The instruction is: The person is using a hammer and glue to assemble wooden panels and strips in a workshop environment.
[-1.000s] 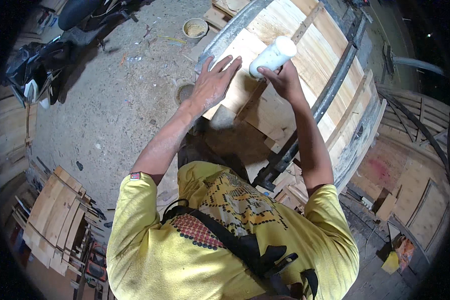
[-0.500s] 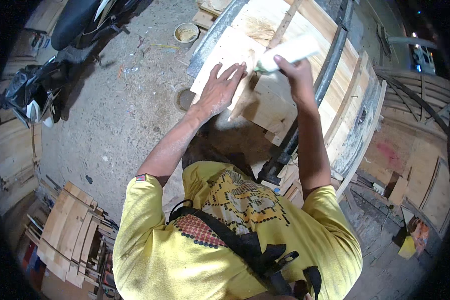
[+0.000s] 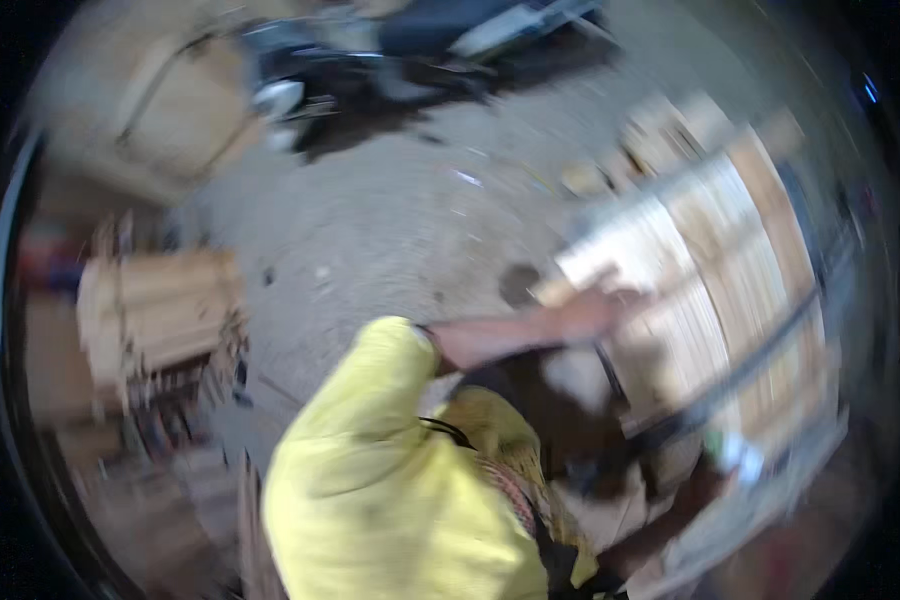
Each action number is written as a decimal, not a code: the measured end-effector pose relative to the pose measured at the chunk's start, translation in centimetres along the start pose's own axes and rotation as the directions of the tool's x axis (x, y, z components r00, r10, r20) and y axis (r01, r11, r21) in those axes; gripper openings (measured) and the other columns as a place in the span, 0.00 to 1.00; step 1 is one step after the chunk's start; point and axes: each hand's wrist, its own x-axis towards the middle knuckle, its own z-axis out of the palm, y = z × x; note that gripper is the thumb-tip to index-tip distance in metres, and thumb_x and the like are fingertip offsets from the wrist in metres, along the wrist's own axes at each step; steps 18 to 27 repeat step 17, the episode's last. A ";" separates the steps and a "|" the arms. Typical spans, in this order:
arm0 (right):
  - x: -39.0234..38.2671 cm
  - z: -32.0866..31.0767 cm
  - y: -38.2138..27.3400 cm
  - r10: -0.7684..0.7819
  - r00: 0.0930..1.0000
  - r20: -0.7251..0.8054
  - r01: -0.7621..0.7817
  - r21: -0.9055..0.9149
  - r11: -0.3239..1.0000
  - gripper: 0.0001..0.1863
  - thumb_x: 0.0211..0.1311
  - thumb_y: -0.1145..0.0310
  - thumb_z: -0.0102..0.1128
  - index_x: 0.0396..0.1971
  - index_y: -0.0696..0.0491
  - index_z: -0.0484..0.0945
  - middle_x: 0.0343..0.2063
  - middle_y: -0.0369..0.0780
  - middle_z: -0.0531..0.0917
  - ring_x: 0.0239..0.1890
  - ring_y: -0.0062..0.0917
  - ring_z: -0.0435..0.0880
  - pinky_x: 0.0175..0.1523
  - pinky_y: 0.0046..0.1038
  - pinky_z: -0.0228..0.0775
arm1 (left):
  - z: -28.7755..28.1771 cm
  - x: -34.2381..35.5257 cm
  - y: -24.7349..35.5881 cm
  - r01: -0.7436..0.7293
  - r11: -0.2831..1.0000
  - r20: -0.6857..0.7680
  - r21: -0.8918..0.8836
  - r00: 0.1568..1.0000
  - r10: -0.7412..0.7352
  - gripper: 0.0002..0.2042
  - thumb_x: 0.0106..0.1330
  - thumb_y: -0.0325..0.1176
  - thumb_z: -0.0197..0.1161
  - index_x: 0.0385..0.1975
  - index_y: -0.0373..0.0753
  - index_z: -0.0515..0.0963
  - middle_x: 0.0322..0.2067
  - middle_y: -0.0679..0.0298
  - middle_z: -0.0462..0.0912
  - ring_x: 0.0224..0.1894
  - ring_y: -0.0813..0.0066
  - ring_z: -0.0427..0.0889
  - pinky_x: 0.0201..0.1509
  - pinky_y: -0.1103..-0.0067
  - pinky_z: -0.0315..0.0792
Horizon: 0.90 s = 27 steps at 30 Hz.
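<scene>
The whole view is smeared by motion. My left hand reaches right, onto the near left part of the pale wooden boards; its fingers are too blurred to make out. Low on the right, beside the near edge of the boards, my right hand is closed around a white bottle with a green end. A dark metal bar crosses the boards between my two hands.
A motorcycle stands on the grey concrete floor at the far side. Stacked wooden pieces lie at the left. A small round container and more wood blocks sit beyond the boards.
The view has swung left, so the boards now appear farther right. My right hand has moved with the bottle from over the boards to their near side.
</scene>
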 end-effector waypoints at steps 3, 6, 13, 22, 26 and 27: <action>-8.9 -8.0 6.0 0.103 0.993 -0.051 -0.055 0.577 0.815 0.27 0.68 0.56 0.59 0.62 0.56 0.72 0.50 0.45 0.80 0.46 0.32 0.80 0.50 0.33 0.75 | -2.7 -0.1 2.8 0.232 0.970 0.155 -0.072 0.963 -0.219 0.31 0.68 0.32 0.57 0.71 0.34 0.57 0.53 0.50 0.79 0.58 0.59 0.78 0.74 0.49 0.52; -12.5 -11.0 13.7 0.313 0.948 0.062 -0.174 0.922 0.345 0.32 0.63 0.49 0.63 0.59 0.55 0.73 0.47 0.43 0.81 0.45 0.32 0.80 0.44 0.30 0.76 | -3.3 -4.2 4.7 0.269 0.963 0.035 0.005 0.963 -0.269 0.32 0.69 0.32 0.56 0.72 0.35 0.55 0.52 0.52 0.79 0.61 0.60 0.75 0.72 0.50 0.54; -21.3 -14.6 23.4 0.152 0.976 0.153 -0.180 0.967 0.183 0.29 0.72 0.52 0.54 0.67 0.50 0.68 0.55 0.46 0.79 0.38 0.29 0.80 0.37 0.26 0.75 | -1.9 -13.2 15.2 0.619 0.785 -0.012 0.028 0.785 -0.619 0.39 0.65 0.28 0.58 0.74 0.35 0.46 0.51 0.51 0.78 0.56 0.50 0.73 0.71 0.49 0.53; -27.5 -19.3 34.5 0.555 0.823 -0.123 -0.097 0.932 0.350 0.37 0.64 0.50 0.63 0.72 0.42 0.63 0.63 0.46 0.73 0.40 0.34 0.80 0.42 0.32 0.77 | 0.9 -17.2 23.6 0.715 0.690 -0.043 -0.112 0.690 -0.723 0.40 0.62 0.30 0.60 0.74 0.35 0.47 0.47 0.45 0.80 0.52 0.49 0.78 0.66 0.54 0.62; -27.5 -19.3 34.5 0.555 0.823 -0.123 -0.097 0.932 0.350 0.37 0.64 0.50 0.63 0.72 0.42 0.63 0.63 0.46 0.73 0.40 0.34 0.80 0.42 0.32 0.77 | 0.9 -17.2 23.6 0.715 0.690 -0.043 -0.112 0.690 -0.723 0.40 0.62 0.30 0.60 0.74 0.35 0.47 0.47 0.45 0.80 0.52 0.49 0.78 0.66 0.54 0.62; -27.5 -19.3 34.5 0.555 0.823 -0.123 -0.097 0.932 0.350 0.37 0.64 0.50 0.63 0.72 0.42 0.63 0.63 0.46 0.73 0.40 0.34 0.80 0.42 0.32 0.77 | 0.9 -17.2 23.6 0.715 0.690 -0.043 -0.112 0.690 -0.723 0.40 0.62 0.30 0.60 0.74 0.35 0.47 0.47 0.45 0.80 0.52 0.49 0.78 0.66 0.54 0.62</action>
